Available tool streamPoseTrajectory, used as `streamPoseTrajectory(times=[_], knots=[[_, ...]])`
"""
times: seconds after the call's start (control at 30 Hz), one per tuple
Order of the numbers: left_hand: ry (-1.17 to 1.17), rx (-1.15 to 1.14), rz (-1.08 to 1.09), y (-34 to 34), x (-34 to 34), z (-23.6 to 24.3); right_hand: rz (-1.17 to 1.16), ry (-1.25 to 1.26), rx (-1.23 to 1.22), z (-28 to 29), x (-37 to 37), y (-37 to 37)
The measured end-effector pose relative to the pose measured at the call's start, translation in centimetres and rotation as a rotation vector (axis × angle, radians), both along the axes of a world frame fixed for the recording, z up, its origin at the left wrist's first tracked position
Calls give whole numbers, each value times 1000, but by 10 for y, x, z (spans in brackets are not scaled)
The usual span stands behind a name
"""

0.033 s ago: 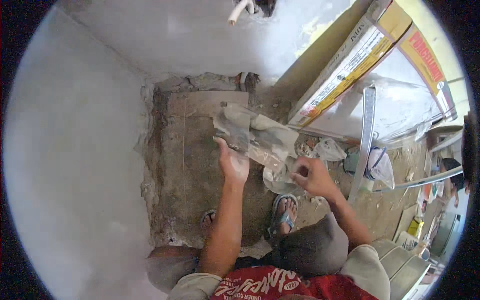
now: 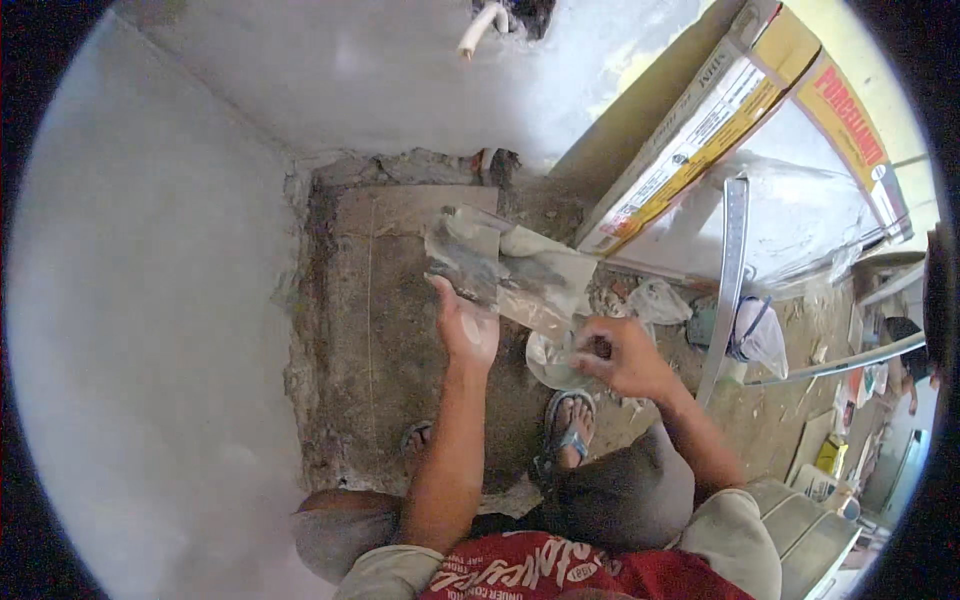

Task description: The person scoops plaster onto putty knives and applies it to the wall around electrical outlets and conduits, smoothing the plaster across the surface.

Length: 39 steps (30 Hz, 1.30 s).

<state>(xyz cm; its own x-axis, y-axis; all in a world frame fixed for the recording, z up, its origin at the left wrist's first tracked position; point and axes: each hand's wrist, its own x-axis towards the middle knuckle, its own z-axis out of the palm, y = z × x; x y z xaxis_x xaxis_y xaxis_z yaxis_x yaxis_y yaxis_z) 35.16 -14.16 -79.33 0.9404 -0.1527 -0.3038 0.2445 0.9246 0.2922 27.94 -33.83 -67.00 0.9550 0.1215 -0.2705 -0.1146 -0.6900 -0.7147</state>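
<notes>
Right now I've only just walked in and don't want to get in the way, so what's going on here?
A person, knees bent, is handling a flat, grey-smeared piece above the dirty floor. The left hand holds it; the right hand, fingers curled, is by its near right end, though whether it grips it is unclear. A large carton stands off to the right.

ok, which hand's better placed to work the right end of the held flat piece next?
Probably the right hand: its curled fingers are beside that end of the flat piece. The left hand is at its lower left edge, apparently holding it.
</notes>
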Motion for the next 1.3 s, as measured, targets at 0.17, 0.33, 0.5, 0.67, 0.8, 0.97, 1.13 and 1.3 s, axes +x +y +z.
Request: streamPoseTrajectory(times=[0.17, 0.33, 0.5, 0.67, 0.8, 0.97, 1.13, 1.3], knots=[[-15, -15, -20, 3, 4, 62, 41, -367, 47, 44, 42, 71], [62, 370, 32, 26, 7, 109, -7, -352, 186, 59, 77, 118], [-245, 236, 291, 53, 11, 142, 54, -554, 346, 101, 90, 109], [-184, 648, 328, 95, 17, 175, -278, -133, 1097, 116, 79, 70], [-75, 759, 401, 111, 26, 208, -557, 227, 1273, 92, 65, 51], [-139, 537, 243, 122, 27, 208, -523, 609, 1608, 78, 59, 46], [-169, 791, 360, 125, 20, 184, -556, 617, 1489, 67, 80, 60], [-886, 1672, 312, 139, 19, 157, -425, 631, 1450, 62, 124, 94]])
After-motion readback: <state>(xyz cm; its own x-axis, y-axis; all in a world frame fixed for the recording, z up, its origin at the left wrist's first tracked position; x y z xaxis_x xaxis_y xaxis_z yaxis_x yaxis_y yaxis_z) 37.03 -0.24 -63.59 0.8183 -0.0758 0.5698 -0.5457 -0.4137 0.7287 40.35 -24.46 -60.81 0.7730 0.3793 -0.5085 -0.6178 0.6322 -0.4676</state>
